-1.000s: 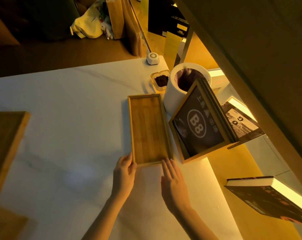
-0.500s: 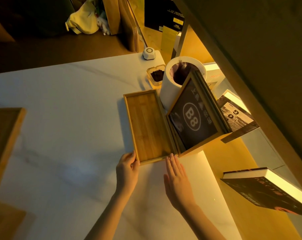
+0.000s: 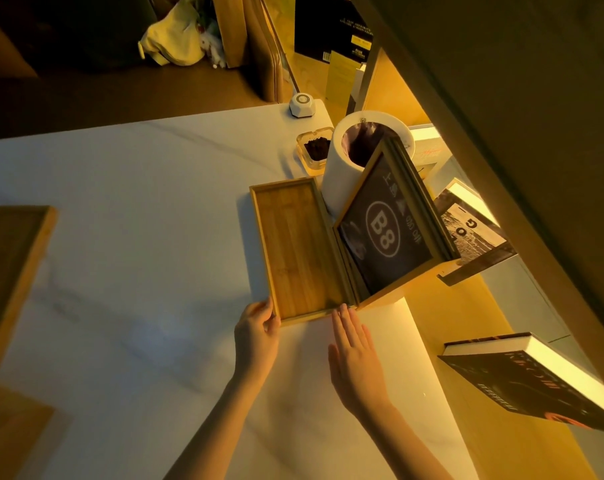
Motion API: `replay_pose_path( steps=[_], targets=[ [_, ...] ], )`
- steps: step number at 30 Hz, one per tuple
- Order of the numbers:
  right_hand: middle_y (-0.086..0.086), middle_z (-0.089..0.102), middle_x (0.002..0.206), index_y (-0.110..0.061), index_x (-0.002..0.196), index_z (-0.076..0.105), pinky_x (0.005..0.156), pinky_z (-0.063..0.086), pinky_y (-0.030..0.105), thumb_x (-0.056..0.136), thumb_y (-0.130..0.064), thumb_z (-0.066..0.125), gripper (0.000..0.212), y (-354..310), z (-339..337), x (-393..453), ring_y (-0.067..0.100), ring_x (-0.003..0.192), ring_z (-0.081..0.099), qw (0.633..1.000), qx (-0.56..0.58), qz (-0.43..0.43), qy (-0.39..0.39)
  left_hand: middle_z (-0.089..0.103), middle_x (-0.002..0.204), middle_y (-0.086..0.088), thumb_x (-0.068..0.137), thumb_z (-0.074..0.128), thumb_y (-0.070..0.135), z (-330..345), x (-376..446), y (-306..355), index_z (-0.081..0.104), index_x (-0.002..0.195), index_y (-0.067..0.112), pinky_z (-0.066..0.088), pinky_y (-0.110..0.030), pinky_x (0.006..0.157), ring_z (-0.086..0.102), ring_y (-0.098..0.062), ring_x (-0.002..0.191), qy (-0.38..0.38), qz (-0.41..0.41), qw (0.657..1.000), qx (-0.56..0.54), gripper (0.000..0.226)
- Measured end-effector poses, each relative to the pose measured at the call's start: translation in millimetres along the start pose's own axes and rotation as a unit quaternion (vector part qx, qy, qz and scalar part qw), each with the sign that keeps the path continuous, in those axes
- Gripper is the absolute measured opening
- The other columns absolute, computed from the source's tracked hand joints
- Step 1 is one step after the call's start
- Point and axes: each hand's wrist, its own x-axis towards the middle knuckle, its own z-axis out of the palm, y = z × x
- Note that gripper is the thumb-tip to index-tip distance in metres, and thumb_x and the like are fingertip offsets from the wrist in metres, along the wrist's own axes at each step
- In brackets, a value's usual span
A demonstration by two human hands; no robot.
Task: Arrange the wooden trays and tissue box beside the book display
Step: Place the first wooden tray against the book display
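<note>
A long wooden tray (image 3: 297, 251) lies flat on the white table (image 3: 127, 237), its right side against the wooden stand with the dark "B8" card (image 3: 387, 230). My left hand (image 3: 257, 332) rests at the tray's near left corner, fingers curled on the rim. My right hand (image 3: 354, 351) lies flat with fingers straight, fingertips touching the tray's near right corner. A second wooden tray (image 3: 13, 268) lies at the table's left edge, partly cut off. No tissue box can be made out.
A white cylinder bin (image 3: 338, 168) stands behind the stand, with a glass ashtray (image 3: 314, 148) and a white call button (image 3: 302, 105) beyond it. Books (image 3: 535, 379) sit on the lit shelf at right. Another wooden piece (image 3: 9, 431) shows at lower left.
The tray has slid right until it meets the B8 stand. Both hands stayed at its near end and followed it.
</note>
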Motion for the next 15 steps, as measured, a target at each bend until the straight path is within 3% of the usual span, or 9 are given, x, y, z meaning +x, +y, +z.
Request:
replay_pose_path(
  steps=[6, 8, 10, 15],
  targets=[
    [0.014, 0.069, 0.111, -0.006, 0.109, 0.063, 0.083, 0.054, 0.043, 0.073, -0.018, 0.074, 0.039, -12.4, -26.4, 18.1, 0.034, 0.103, 0.064, 0.999, -0.006, 0.017, -0.031, 0.061, 0.106, -0.019, 0.087, 0.052, 0.019, -11.7, -2.9, 4.4, 0.055, 0.113, 0.004, 0.051, -0.029, 0.079, 0.062, -0.028, 0.092, -0.04, 0.007, 0.999, 0.034, 0.03],
    [0.013, 0.07, 0.104, -0.006, 0.104, 0.064, 0.083, 0.052, 0.042, 0.083, -0.021, 0.062, 0.026, -19.6, -39.9, 26.8, 0.032, 0.097, 0.065, 0.999, -0.007, 0.0, -0.047, 0.063, 0.103, -0.017, 0.088, 0.049, 0.025, -25.0, -4.1, 3.2, 0.057, 0.106, 0.005, 0.049, -0.033, 0.074, 0.061, -0.028, 0.09, -0.035, 0.009, 0.995, 0.091, 0.028],
    [0.011, 0.069, 0.102, -0.008, 0.104, 0.063, 0.085, 0.048, 0.039, 0.091, -0.025, 0.05, 0.026, -29.2, -50.2, 36.6, 0.029, 0.095, 0.063, 0.997, -0.007, -0.035, -0.068, 0.064, 0.096, -0.014, 0.09, 0.044, 0.03, -43.7, -5.2, -0.6, 0.058, 0.097, 0.006, 0.042, -0.032, 0.066, 0.06, -0.028, 0.085, -0.036, 0.022, 0.984, 0.174, 0.028],
    [0.007, 0.067, 0.095, -0.009, 0.099, 0.059, 0.072, 0.054, 0.035, 0.095, -0.024, 0.039, 0.024, -84.4, -69.3, 57.6, 0.025, 0.084, 0.064, 0.99, -0.024, -0.106, -0.086, 0.069, 0.088, -0.013, 0.089, 0.042, 0.036, -105.9, -7.5, -24.1, 0.061, 0.096, 0.006, 0.049, -0.03, 0.067, 0.064, -0.026, 0.077, -0.003, 0.088, 0.96, 0.265, 0.037]
  ],
)
